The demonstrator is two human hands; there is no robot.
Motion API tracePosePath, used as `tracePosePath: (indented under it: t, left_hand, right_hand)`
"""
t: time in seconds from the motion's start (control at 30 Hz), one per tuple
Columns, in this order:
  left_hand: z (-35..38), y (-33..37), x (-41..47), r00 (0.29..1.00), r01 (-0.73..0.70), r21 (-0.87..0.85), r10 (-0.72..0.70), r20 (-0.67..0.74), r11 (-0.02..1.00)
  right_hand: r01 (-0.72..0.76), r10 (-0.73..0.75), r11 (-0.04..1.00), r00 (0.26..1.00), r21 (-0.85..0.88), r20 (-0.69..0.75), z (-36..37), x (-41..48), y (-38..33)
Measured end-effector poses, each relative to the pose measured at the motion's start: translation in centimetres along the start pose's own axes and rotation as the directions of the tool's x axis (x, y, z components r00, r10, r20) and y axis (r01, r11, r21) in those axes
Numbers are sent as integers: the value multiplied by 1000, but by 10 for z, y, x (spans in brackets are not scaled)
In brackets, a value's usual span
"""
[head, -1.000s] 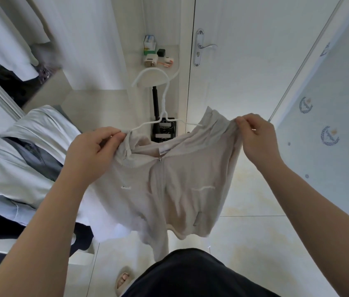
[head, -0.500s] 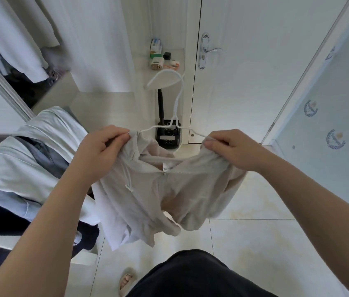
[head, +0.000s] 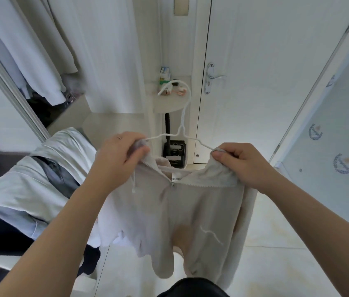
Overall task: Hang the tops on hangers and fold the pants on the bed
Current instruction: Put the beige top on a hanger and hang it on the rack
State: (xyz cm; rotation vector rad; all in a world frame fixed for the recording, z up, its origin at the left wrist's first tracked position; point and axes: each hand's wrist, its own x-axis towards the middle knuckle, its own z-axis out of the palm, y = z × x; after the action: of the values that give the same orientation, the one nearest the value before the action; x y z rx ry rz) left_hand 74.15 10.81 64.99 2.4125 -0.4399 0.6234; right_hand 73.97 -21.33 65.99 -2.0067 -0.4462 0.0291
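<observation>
Filling the far wall, a white door [head: 265, 61] stands closed above a pale tiled floor [head: 287, 264]. On the left lies a heap of pale and dark clothes [head: 40, 185]. In front of the person, held up above the floor, hangs the beige zip top [head: 180, 221]; its front faces the camera, zipped to the neck, with a drawcord dangling on the left side. The left hand [head: 117, 159] clenches the top's left shoulder, the cloth bunched under curled fingers. The right hand [head: 242, 163] grips the right shoulder in the same way, thumb on top. A white hanger [head: 181, 133] sits inside the neck opening: its 2 arms run out to the shoulders and vanish into the cloth at each hand, and its hook points up and away toward a small rounded shelf [head: 169, 106] beside the door, which carries a few small items. A label [head: 176, 179] shows at the collar.
</observation>
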Motion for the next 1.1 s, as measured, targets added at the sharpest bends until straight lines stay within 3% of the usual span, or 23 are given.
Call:
tracePosePath:
  t: [0.17,0.37,0.53,0.7,0.83,0.97,1.1]
  left_hand:
    - [-2,3,36,991,-62,-31,58,-124,998]
    - [-26,-4,80,967,17,14,-13,-254,1000]
    - [-43,-19,116,972,-1,3,2,-233,1000]
    - [-75,-47,168,949,-58,39,67,-308,998]
    - [-111,-84,229,935,16,139,35,-353,990]
    - [-148,-119,294,936,30,92,5,-352,995]
    - [-186,-150,347,932,15,-21,-22,-362,1000]
  right_hand:
    - [28,-29,999,1000,-29,-8,-18,15,-14]
    - [-36,16,972,996,-234,-85,-63,32,-5]
    - [59,-77,931,996,-360,-36,-58,67,-34]
    - [83,-85,980,996,-183,-4,-44,122,-84]
    - [70,-71,995,997,69,9,-29,176,-134]
    - [69,-37,933,995,353,-94,-2,237,-190]
    - [124,0,881,965,456,-262,23,297,-239]
